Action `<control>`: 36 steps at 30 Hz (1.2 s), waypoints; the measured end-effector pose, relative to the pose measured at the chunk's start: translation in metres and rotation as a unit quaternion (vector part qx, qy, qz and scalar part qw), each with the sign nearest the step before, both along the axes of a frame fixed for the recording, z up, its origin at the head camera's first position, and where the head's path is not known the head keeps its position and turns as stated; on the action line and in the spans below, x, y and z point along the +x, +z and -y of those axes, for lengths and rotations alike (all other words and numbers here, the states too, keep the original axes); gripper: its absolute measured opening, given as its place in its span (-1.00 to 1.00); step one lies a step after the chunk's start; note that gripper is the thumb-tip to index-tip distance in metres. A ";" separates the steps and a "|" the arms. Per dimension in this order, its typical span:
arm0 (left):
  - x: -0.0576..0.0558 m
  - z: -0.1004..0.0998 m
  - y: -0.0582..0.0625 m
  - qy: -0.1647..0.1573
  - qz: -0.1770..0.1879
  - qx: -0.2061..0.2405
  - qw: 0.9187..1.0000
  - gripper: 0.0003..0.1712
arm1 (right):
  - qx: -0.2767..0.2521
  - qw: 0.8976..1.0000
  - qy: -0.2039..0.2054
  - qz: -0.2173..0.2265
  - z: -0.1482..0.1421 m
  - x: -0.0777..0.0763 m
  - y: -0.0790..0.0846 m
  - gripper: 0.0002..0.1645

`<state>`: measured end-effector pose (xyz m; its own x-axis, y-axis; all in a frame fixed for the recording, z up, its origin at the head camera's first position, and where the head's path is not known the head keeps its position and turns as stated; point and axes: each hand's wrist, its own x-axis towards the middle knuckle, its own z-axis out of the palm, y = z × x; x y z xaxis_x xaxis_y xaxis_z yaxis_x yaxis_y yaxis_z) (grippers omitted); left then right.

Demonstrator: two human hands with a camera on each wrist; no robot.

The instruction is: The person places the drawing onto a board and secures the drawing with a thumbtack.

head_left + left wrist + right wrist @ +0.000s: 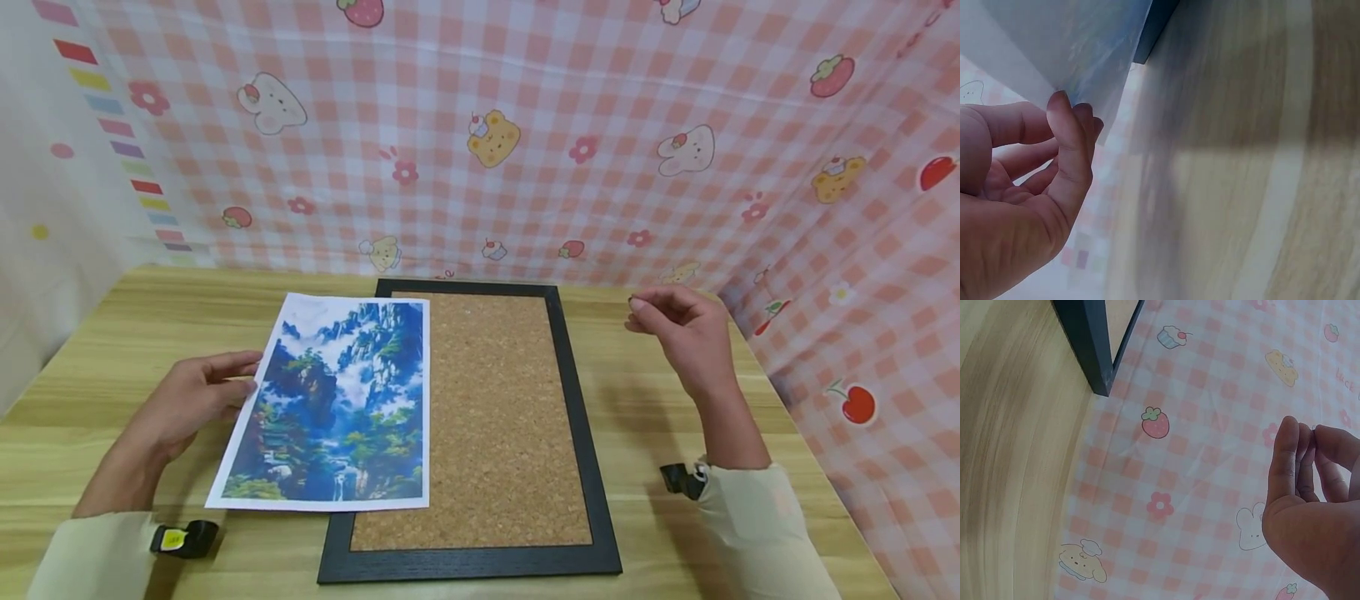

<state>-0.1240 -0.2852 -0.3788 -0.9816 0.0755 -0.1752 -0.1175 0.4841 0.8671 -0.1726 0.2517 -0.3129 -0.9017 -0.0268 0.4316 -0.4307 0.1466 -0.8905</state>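
Note:
My left hand [197, 392] pinches the left edge of a printed landscape picture [337, 408] between thumb and fingers. The sheet shows blue mountains, mist and green trees inside a white border. It overlaps the left side of a black-framed cork board [510, 417]. From below, the left wrist view shows the back of the sheet [1079, 37] over the thumb and fingertips. To the right of the board, my right hand [678, 333] is raised with thumb and fingertips together, pinching a tiny dark object [631, 300]; I cannot tell its kind.
The board's black frame [480, 565] lies on a wood-grain table [637, 533]. Behind the table hangs a pink checked cloth [450, 208] with cartoon prints, and it continues along the right side. A small black device [186, 539] is strapped at the left wrist, another [684, 480] at the right.

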 end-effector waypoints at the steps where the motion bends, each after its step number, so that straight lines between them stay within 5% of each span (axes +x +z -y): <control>1: 0.000 0.000 0.000 -0.001 -0.001 0.000 1.000 -0.41 | -0.003 1.000 0.001 0.000 0.000 0.000 0.000 -0.76; 36: -0.015 -0.033 -0.003 -0.028 0.017 0.009 0.999 -0.37 | 0.006 1.000 -0.007 0.020 0.014 -0.003 0.007 -0.73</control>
